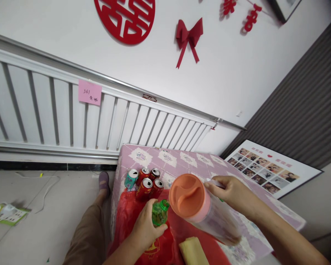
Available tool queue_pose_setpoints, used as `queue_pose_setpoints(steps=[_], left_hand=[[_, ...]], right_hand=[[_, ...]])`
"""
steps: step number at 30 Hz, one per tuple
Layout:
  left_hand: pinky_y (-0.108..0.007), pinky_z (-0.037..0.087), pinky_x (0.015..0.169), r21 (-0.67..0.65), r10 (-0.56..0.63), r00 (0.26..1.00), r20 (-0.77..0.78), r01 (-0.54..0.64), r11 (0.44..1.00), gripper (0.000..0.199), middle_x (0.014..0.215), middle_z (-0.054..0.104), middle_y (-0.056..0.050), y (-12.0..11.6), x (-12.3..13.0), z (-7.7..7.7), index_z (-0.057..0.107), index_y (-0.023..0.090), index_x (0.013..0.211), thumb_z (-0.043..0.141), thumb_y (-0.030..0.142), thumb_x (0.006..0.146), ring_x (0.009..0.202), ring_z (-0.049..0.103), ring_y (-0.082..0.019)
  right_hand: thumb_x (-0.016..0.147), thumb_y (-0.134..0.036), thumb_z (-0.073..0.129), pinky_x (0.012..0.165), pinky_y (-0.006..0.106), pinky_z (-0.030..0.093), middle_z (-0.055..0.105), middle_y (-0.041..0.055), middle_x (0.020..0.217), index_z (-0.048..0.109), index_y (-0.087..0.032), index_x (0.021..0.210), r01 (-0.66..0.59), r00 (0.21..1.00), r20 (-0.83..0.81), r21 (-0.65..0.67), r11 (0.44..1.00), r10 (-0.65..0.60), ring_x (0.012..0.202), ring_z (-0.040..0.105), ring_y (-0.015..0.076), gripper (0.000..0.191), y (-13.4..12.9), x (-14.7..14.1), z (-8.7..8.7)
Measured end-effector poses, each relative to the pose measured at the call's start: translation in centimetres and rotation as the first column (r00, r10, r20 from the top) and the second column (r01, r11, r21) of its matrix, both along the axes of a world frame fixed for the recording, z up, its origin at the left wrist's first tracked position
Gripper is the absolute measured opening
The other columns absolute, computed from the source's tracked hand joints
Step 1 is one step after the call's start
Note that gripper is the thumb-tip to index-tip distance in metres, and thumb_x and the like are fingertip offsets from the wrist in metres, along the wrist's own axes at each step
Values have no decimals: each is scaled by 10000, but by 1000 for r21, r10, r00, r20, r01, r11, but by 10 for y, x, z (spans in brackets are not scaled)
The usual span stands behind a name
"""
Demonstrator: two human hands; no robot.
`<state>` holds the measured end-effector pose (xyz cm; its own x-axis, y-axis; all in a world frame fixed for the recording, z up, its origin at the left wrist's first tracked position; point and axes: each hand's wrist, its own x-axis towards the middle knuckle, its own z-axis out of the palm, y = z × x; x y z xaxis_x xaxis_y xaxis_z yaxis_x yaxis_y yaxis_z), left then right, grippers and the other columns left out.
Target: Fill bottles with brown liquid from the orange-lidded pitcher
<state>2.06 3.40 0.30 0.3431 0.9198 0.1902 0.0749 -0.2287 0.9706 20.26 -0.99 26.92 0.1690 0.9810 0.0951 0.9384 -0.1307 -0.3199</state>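
Observation:
My left hand [146,225] is closed around a small green plastic bottle [160,214] whose uncapped mouth points up. With my right hand [231,193] I grip the handle of a clear pitcher [216,221] with an orange lid [187,195]. The pitcher leans toward the bottle, the lid's edge close to its mouth. I cannot tell whether the two touch or whether anything flows. Something brownish shows at the pitcher's lower end. Just beyond my left hand stand several opened drink cans, including a red can [145,187] and a teal can [131,178].
A purple patterned cloth [179,159] covers the table, with a red sheet [127,213] over part of it. A folded yellow cloth [193,251] lies at the front. Behind stands a white radiator [151,125]; a photo board [273,167] leans at the right. A power strip [9,213] is on the floor.

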Motion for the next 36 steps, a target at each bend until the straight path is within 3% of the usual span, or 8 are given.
queue_pose_setpoints(steps=[30,36], left_hand=[[-390,435,1019,-6,-6,1000,0,6,1000,727,1277,580,-107,-1,-4,5,416,197,1267,718,170,606,1166,561,-272],[-394,428,1021,17,-10,1000,-2,10,1000,712,1272,573,-112,0,-5,5,412,184,1265,702,166,614,1160,557,-267]], right_hand=[[782,-532,471,491,257,231,284,-45,573,371,-220,559,30,999,39,-17,999,-29,556,289,115,396,-2,-5,7],[785,-515,490,472,255,198,247,-56,565,320,-226,562,41,999,36,-28,999,-40,535,246,103,403,-3,-5,9]])
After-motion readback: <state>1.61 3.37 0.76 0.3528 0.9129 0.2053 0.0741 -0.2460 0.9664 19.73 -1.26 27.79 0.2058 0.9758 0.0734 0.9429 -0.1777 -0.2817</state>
